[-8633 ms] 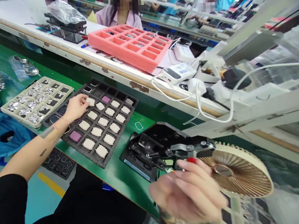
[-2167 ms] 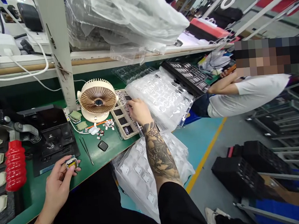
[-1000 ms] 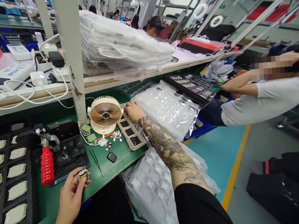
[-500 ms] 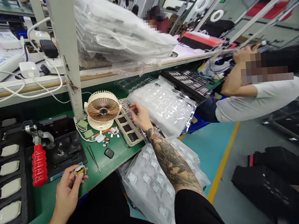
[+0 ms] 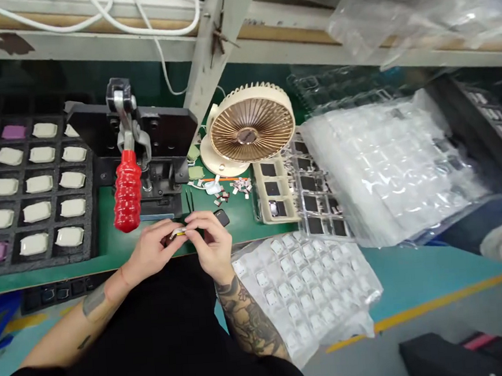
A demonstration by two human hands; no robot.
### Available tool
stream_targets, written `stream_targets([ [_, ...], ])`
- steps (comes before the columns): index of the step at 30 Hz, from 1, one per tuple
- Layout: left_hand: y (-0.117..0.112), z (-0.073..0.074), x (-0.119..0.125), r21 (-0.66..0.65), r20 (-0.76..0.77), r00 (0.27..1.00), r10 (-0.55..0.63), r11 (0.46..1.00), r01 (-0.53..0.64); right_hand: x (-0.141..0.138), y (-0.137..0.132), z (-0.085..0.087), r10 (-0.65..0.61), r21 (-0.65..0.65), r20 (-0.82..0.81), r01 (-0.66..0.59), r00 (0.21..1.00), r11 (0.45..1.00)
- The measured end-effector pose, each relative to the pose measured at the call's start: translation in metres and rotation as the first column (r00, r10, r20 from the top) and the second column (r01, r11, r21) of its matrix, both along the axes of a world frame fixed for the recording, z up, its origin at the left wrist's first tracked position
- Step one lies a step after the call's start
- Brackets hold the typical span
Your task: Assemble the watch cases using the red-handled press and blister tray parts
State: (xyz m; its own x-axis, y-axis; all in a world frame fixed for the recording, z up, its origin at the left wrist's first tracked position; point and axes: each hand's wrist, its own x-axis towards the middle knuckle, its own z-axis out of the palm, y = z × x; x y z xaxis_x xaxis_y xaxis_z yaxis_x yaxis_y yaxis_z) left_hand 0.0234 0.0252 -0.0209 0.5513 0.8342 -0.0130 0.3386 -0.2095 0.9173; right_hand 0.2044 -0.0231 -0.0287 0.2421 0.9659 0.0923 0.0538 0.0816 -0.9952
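Both hands meet at the front edge of the green bench [image 5: 108, 245]. My left hand [image 5: 151, 251] pinches a small metal-framed part with a yellow inside [image 5: 178, 233]. My right hand [image 5: 209, 243] is closed on the same part from the right, fingers curled over it. Just behind my hands stands a black press jig [image 5: 160, 137] with a red-handled lever [image 5: 127, 192] hanging down. A small black square piece [image 5: 222, 217] lies by my right fingers.
A black foam tray [image 5: 43, 251] of pale and purple pieces sits left. A cream desk fan [image 5: 250, 127], tweezers [image 5: 190, 201], small scraps, a beige tray [image 5: 262, 193] of dark parts and bagged clear blister trays [image 5: 388, 160] lie right; more bagged trays [image 5: 310, 282] hang below the bench edge.
My right hand has left the beige tray at the right and joined my left hand on the small part. My view has swung down and left toward the jig.
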Motion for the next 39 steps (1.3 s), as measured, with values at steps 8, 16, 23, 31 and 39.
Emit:
stream_targets([
  [8, -0.001, -0.001, -0.001, 0.004, 0.014, 1.0, -0.002, 1.0, 0.002, 0.007, 0.006, 0.003, 0.083, -0.048, -0.043, -0.085, 0.996, 0.995],
  [16, 0.001, 0.001, -0.001, -0.011, -0.004, 0.999, -0.038, 0.999, 0.038, 0.02, 0.005, 0.011, 0.172, -0.079, 0.082, -0.166, 0.982, 0.983],
  [23, 0.0, -0.003, 0.0, 0.093, -0.042, 0.992, -0.118, 0.988, 0.122, 0.038, 0.012, 0.024, 0.326, -0.16, 0.192, -0.299, 0.926, 0.941],
  [31, 0.003, 0.001, -0.004, -0.089, 0.05, 0.997, -0.064, 0.994, 0.068, 0.037, 0.005, 0.023, 0.309, 0.027, 0.542, -0.384, 0.781, 0.923],
  [39, 0.005, -0.002, -0.005, -0.1, 0.041, 0.998, -0.037, 0.994, 0.041, 0.024, 0.004, 0.016, -0.025, 0.192, 0.932, -0.433, 0.362, 0.881],
])
